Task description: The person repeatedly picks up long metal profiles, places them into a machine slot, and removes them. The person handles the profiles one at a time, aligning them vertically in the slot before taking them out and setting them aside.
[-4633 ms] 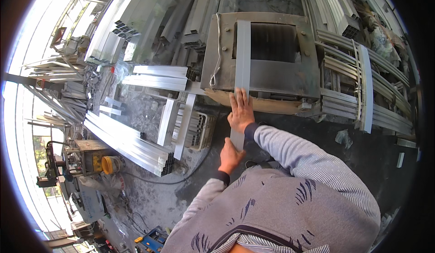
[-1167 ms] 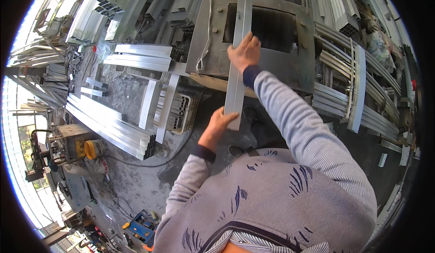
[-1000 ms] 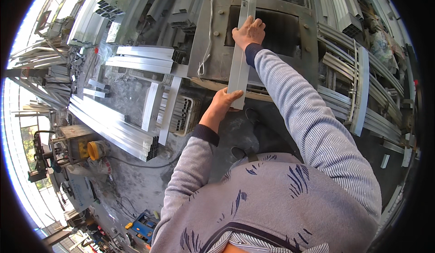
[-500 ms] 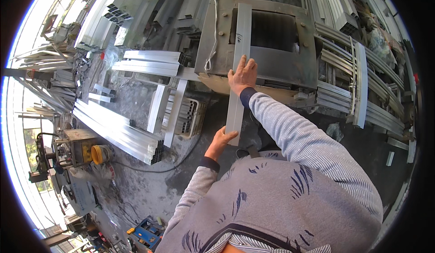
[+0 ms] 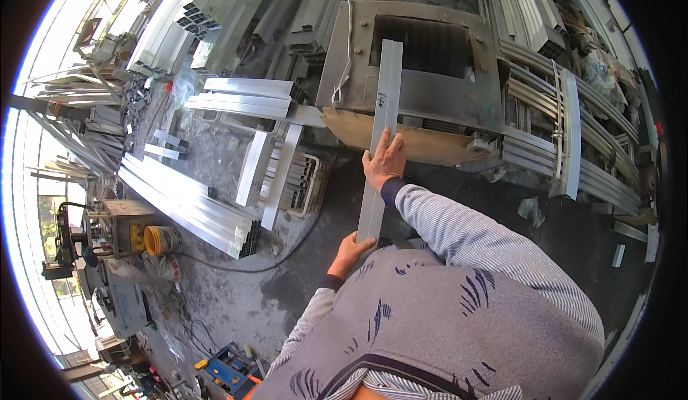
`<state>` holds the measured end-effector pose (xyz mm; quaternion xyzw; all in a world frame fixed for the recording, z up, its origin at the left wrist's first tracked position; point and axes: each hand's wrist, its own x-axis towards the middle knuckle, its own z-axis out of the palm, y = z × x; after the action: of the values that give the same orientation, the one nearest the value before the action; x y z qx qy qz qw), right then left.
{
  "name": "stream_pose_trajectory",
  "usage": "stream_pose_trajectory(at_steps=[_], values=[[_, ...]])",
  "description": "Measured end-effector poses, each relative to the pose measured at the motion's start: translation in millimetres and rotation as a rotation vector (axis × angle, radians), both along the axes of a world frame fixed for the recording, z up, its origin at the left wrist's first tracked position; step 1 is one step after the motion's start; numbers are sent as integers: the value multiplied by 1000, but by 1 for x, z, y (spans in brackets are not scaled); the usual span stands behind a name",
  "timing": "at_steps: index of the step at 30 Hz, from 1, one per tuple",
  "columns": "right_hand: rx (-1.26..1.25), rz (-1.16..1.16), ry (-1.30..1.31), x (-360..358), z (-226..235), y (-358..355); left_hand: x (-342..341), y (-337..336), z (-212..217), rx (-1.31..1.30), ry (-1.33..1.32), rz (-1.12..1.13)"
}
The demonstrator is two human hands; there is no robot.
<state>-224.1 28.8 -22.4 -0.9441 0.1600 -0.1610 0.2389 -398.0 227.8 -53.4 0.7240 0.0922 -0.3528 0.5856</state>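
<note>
A long silver metal bar (image 5: 388,88) with dark handwriting on its face lies lengthwise between me and a grey metal machine (image 5: 448,98). Its far end overlaps the dark rectangular opening (image 5: 437,49) in the machine. My right hand (image 5: 385,158) is closed round the bar about halfway along, fingers over the top face. My left hand (image 5: 351,253) grips the near end, close to my body, with the thumb on its edge. The undersides of both grips are hidden. A brown board edge (image 5: 437,146) sticks out below the machine, beneath the bar.
To the left lie a bundle of silver tubes (image 5: 190,206), shorter bars (image 5: 251,169) and a plastic crate (image 5: 309,185). A yellow bucket (image 5: 159,240) and a blue toolbox (image 5: 233,371) stand on the floor farther left. Racked profiles (image 5: 534,149) line the right side; a dark cable crosses the floor.
Both hands have drawn the bar toward my body, so its far end has come down from the machine's top edge to its opening. Both grips stay closed on it.
</note>
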Motion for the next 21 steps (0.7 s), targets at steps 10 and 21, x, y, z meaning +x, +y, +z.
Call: stream_pose_trajectory(at_steps=[10, 21], values=[[-17, -80, -99, 153, 33, -80, 153, -83, 44, -193, 89, 50], [-124, -167, 56, 303, 56, -157, 305, -162, 71, -224, 147, 17]])
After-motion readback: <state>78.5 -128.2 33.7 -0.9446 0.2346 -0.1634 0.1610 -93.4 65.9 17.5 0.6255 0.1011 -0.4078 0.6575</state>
